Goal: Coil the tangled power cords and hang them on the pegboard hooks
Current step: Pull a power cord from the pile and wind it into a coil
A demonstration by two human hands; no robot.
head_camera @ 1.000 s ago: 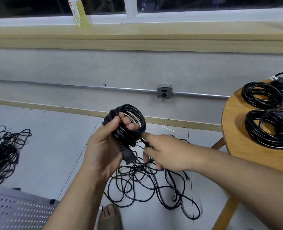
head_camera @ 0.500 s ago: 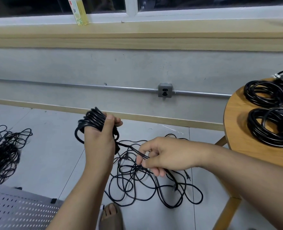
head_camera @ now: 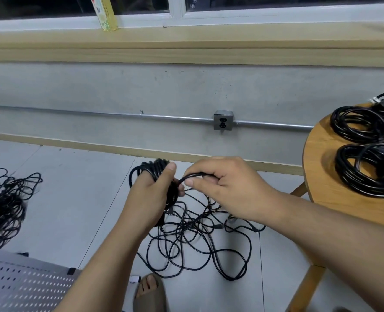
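Observation:
My left hand (head_camera: 151, 197) grips a black coiled power cord (head_camera: 149, 170), its loops wrapped round my fingers above the floor. My right hand (head_camera: 227, 183) pinches the loose strand of that same cord (head_camera: 193, 176) just right of the coil, knuckles up. Below both hands the rest of the cord lies in a tangle (head_camera: 197, 239) on the grey tiles. A second tangled black pile (head_camera: 4, 206) sits on the floor at far left. The grey perforated pegboard (head_camera: 22, 287) shows at the bottom left corner.
A round wooden table (head_camera: 335, 199) at right carries several coiled black cords (head_camera: 369, 170). A wall socket box (head_camera: 223, 120) sits on a metal conduit behind. A sandalled foot (head_camera: 149, 293) stands at the bottom centre. A yellow bottle (head_camera: 105, 14) rests on the window ledge.
My right hand rose from the floor tangle and drew the loose strand up to the coil. My left hand turned the coil and shifted slightly right.

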